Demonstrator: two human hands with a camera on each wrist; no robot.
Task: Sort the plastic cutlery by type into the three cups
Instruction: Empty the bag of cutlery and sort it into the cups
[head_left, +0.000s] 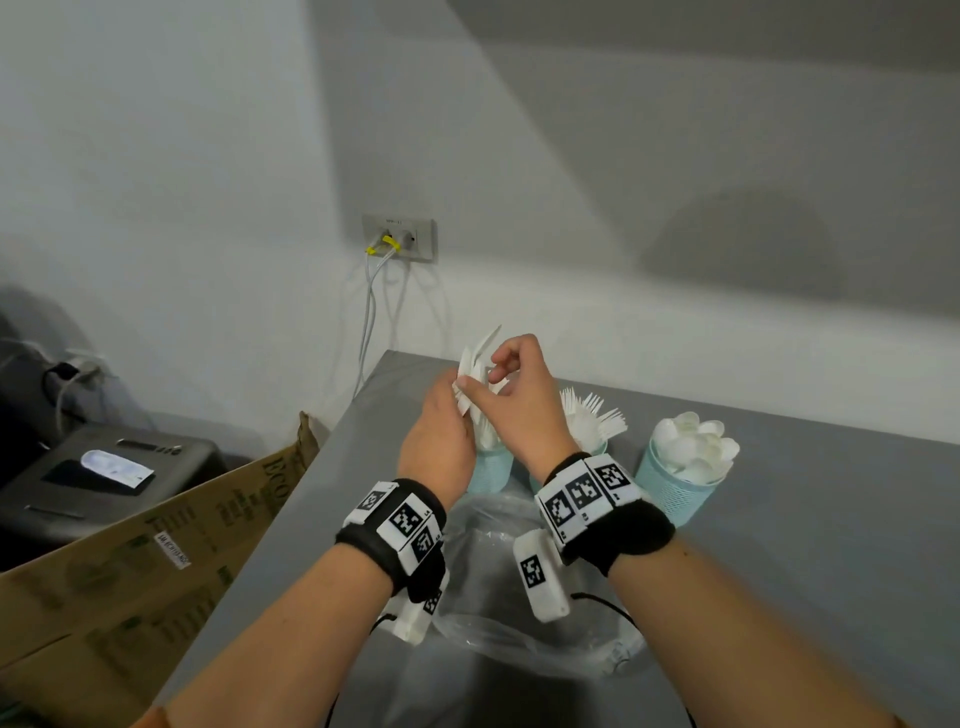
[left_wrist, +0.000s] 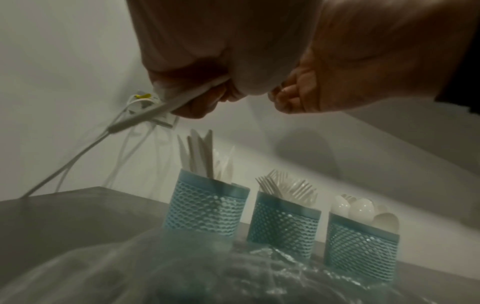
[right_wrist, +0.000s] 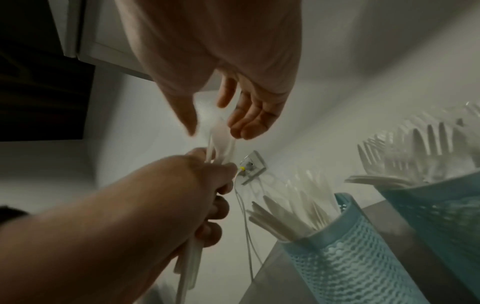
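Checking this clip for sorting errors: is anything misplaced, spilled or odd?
Nothing stands out. The three cups stand upright: knives, forks and spoons each in their own. The left hand holds a bundle of cutlery; the right hand picks at it.

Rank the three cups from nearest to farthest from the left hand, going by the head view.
1. Knife cup, directly below the left hand, partly hidden by it.
2. Fork cup, the middle one, behind the right wrist.
3. Spoon cup, far right on the grey table.
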